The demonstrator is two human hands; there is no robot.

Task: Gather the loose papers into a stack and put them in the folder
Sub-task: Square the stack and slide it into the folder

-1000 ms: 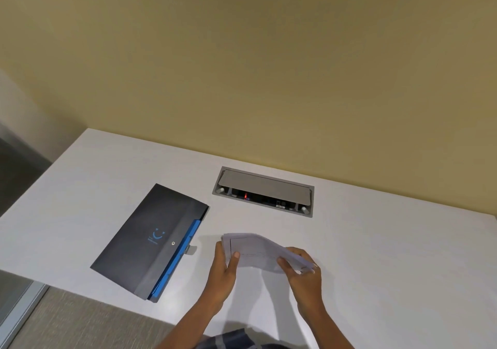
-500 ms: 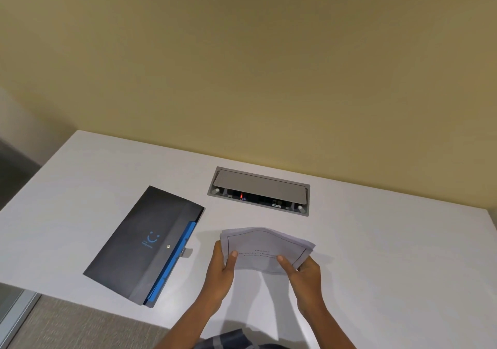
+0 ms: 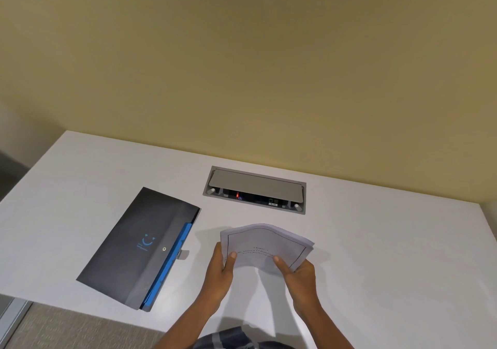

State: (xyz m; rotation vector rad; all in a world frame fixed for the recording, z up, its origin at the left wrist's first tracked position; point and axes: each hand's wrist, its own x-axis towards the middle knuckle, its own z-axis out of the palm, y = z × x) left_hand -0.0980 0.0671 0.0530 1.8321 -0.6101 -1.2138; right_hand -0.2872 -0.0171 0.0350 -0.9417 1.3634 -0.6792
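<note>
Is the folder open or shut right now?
Shut. The folder lies flat on the table, its dark flap down over the blue edge, with the snap on the flap.

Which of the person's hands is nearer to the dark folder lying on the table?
Left. The left hand grips the paper stack on the side facing the folder; the right hand holds the stack's far side, farther from it.

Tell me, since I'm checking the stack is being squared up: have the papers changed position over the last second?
Yes. The papers, held by both hands, have tipped up to face the camera, against the fixed cable box.
</note>
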